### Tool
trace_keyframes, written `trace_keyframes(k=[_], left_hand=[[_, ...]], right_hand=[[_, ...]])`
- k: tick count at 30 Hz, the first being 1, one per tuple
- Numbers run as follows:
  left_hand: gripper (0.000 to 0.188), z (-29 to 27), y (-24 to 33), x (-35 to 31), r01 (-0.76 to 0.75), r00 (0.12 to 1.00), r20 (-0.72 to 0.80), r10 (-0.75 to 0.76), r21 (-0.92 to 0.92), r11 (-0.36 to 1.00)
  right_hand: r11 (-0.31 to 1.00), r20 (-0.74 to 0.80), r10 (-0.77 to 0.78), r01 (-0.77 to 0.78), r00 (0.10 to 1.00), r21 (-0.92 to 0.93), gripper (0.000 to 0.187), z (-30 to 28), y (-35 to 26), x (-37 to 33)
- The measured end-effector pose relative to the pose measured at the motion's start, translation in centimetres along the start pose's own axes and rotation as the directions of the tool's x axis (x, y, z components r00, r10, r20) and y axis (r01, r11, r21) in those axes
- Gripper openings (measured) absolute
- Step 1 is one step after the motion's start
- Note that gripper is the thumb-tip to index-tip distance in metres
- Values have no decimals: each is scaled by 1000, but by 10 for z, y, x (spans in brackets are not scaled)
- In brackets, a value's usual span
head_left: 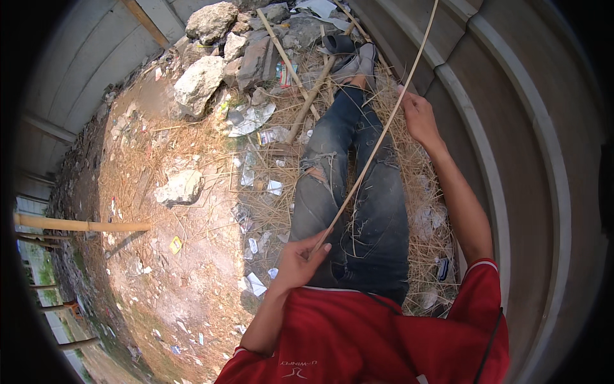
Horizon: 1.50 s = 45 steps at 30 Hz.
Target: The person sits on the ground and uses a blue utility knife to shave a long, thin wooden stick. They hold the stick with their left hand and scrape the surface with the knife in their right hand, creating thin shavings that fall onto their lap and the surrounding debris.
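Observation:
A long, thin, pale strip (366, 169), which looks like split bamboo or cane, runs slantwise above my outstretched legs and out past the top edge. My left hand (303, 261) pinches its near end between thumb and fingers, over my lap. Farther along, my right hand (420, 117) has its fingers closed at the strip's side, beyond my right knee; the fingertips meet the strip there. Dark torn jeans (377, 211) lie beneath the strip, with loose fibres scattered on them.
Dry straw, shavings and paper litter (256, 285) surround my legs. Corrugated metal sheeting (511, 166) rises close on the right. Large rocks (199, 84) and wooden sticks (310, 99) lie beyond my feet. A pale rock (180, 188) and a bamboo pole (83, 224) are at left.

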<state>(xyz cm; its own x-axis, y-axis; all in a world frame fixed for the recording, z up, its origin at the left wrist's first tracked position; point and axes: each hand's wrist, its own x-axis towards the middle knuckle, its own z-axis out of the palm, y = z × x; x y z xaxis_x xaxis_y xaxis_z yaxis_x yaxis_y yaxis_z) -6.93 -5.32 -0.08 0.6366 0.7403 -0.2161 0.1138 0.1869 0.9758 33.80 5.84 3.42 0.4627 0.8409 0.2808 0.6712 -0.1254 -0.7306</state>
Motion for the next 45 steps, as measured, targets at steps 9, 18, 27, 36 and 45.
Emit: trace_keyframes(k=[9, 18, 27, 36, 45], left_hand=[[37, -4, 40, 35, 20, 987, -161, -25, -37, 999], [34, 2, 36, 48, -79, 975, -208, 74, -16, 997], [28, 6, -10, 2, 23, 987, -159, 27, 304, 952], [32, -1, -14, 14, 0, 954, -298, 41, 135, 991], [34, 3, 11, 38, -60, 956, -280, 91, 118, 991]], right_hand=[[977, 212, -147, 107, 966, 186, 42, 23, -74, -75], [884, 496, -445, 455, 746, 108, 41, 33, -104, -146], [1000, -170, 4, -8, 985, -25, 56, -10, -8, 10], [784, -13, 267, -209, 964, 584, 48, -23, 2, 5], [837, 335, -70, -128, 940, 532, 37, 38, -81, -52]])
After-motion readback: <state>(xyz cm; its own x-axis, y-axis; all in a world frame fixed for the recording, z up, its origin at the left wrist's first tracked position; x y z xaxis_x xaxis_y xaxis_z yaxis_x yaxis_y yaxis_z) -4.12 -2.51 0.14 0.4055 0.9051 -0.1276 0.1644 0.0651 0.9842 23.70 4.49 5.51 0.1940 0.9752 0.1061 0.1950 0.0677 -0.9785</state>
